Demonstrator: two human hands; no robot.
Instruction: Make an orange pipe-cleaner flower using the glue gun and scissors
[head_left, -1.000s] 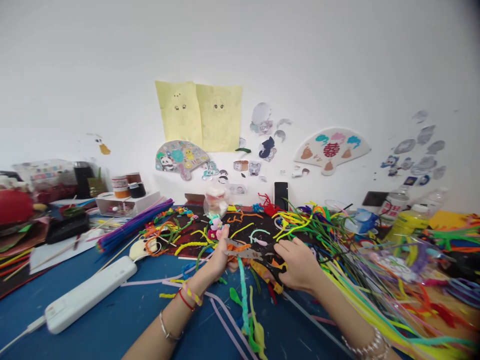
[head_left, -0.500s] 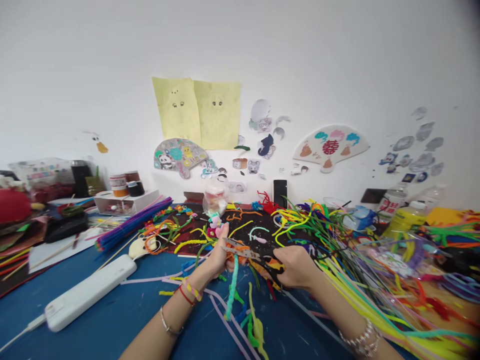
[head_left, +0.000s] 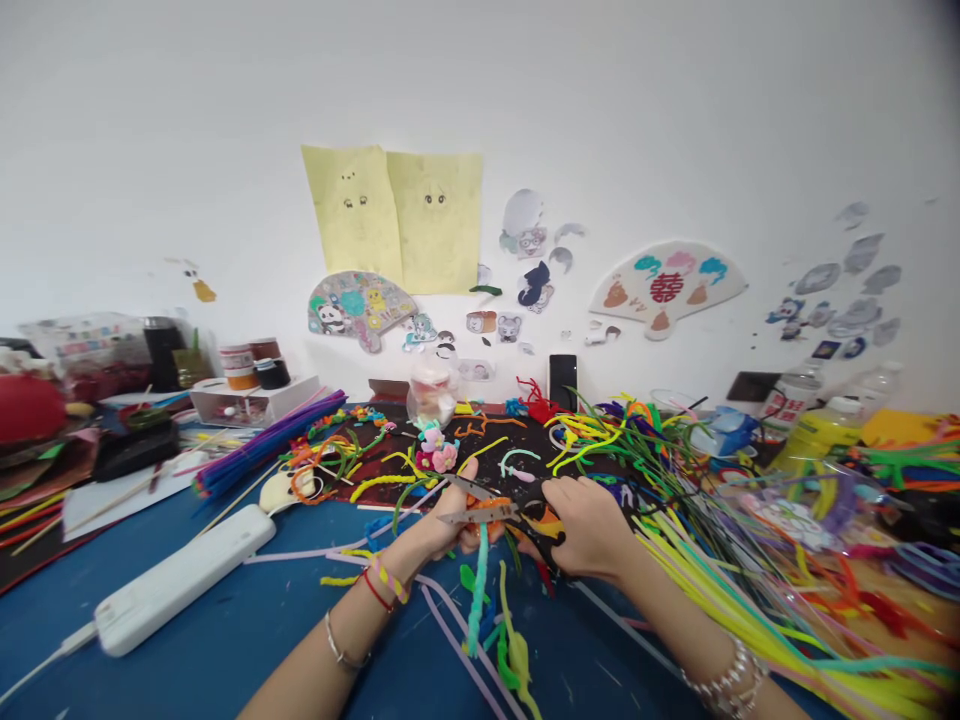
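Observation:
My left hand (head_left: 439,530) is closed on a piece of orange fuzzy pipe cleaner with a turquoise pipe cleaner (head_left: 477,595) hanging down from it. My right hand (head_left: 589,525) grips the dark handles of a pair of scissors (head_left: 491,510). Their metal blades are spread and point left, across the orange part and the top of the turquoise stem. Fingers and blades hide much of the orange part. Just beyond my left hand is a small bunch of pink and dark red fuzzy flowers (head_left: 439,455); whether it touches the hand I cannot tell.
A white power strip (head_left: 187,580) lies on the blue table at left, near a bundle of purple pipe cleaners (head_left: 270,445). Long yellow and green pipe cleaners (head_left: 720,600) spread across the right. Behind stand a phone (head_left: 562,382) and a plastic cup (head_left: 433,390); bottles (head_left: 821,440) are at right.
The scissor blades have spread wider apart. The turquoise pipe cleaner has shifted slightly right and down, and my left thumb has moved a little away from the flowers.

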